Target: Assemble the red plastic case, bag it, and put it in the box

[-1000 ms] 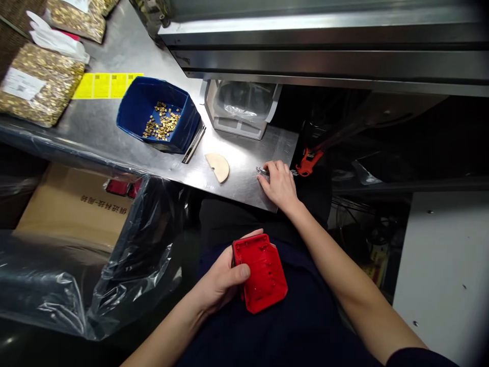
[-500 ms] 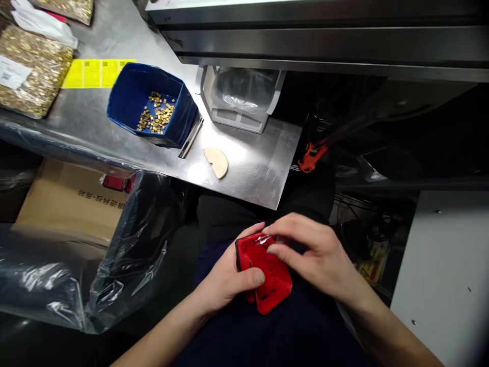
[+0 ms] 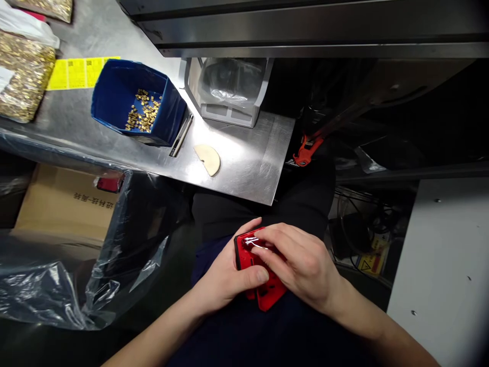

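My left hand (image 3: 225, 278) is wrapped round a red plastic housing (image 3: 270, 299) with a black edge on its left side, the thumb pressed across its inner face. I hold it low over my lap. My right hand (image 3: 301, 260) is closed in a pinch above the housing's upper part, covering much of it. At its fingertips is a small, clear, shiny piece (image 3: 250, 241), lying against or just over the red surface; whether it touches is hard to tell. Small holes show in the housing's lower part.
A metal table holds a blue bin (image 3: 130, 97) with small brass parts, a pen-like tool (image 3: 182, 134), a cream half-disc (image 3: 208, 159) and a grey bin (image 3: 229, 114) with clear plastic. Bagged brass parts (image 3: 23, 76) lie left. Below stands a plastic-lined carton (image 3: 61, 199). An orange tool (image 3: 307, 150) is right.
My right hand has moved slightly left and down over the housing, bringing the clear piece further onto its upper left part. My left hand keeps its hold. The view has shifted a little.
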`<state>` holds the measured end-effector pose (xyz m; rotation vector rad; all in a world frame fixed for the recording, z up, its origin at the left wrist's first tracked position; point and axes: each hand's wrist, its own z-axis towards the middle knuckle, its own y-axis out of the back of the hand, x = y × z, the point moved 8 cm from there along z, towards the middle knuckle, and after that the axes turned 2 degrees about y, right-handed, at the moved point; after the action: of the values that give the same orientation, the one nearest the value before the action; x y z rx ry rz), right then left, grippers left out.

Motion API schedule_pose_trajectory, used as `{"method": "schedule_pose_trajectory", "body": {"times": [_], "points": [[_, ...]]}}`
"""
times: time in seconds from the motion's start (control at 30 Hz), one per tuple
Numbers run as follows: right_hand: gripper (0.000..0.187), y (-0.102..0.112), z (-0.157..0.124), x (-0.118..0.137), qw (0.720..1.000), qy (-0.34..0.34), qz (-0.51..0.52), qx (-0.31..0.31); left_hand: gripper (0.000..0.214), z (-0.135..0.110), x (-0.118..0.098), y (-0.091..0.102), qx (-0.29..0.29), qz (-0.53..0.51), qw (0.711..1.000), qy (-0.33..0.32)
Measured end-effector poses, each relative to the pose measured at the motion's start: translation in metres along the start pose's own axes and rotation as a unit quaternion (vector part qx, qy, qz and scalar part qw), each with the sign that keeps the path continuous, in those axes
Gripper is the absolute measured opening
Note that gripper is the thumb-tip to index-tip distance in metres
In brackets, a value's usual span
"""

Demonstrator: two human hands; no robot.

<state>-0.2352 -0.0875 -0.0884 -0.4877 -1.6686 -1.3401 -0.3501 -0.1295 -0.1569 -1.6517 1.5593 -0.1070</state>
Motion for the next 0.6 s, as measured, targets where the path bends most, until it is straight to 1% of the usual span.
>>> {"method": "schedule_pose_trajectory", "body": {"times": [0.2, 0.3, 0.43, 0.53, 0.6], "points": [[0.02, 0.007, -0.003, 0.012, 0.998, 0.031, -0.044, -0.019, 0.112, 0.0, -0.002, -0.003, 0.002, 0.027, 1.0, -0.005], [0.02, 0.008, -0.005, 0.013, 0.998, 0.033, -0.058, -0.021, 0.111, -0.001, -0.003, -0.003, -0.001, 0.048, 0.999, -0.007], [0.018, 0.009, -0.006, 0.013, 0.996, 0.048, -0.072, -0.037, 0.112, 0.002, 0.0, -0.003, 0.015, 0.056, 0.998, -0.006], [0.017, 0.01, -0.007, 0.013, 0.996, 0.054, -0.059, -0.031, 0.106, 0.005, 0.003, -0.003, 0.028, 0.054, 0.998, -0.004], [0.018, 0.012, -0.006, 0.009, 0.999, 0.034, -0.019, -0.031, 0.099, 0.006, 0.004, -0.004, 0.04, 0.042, 0.998, -0.004]]}}
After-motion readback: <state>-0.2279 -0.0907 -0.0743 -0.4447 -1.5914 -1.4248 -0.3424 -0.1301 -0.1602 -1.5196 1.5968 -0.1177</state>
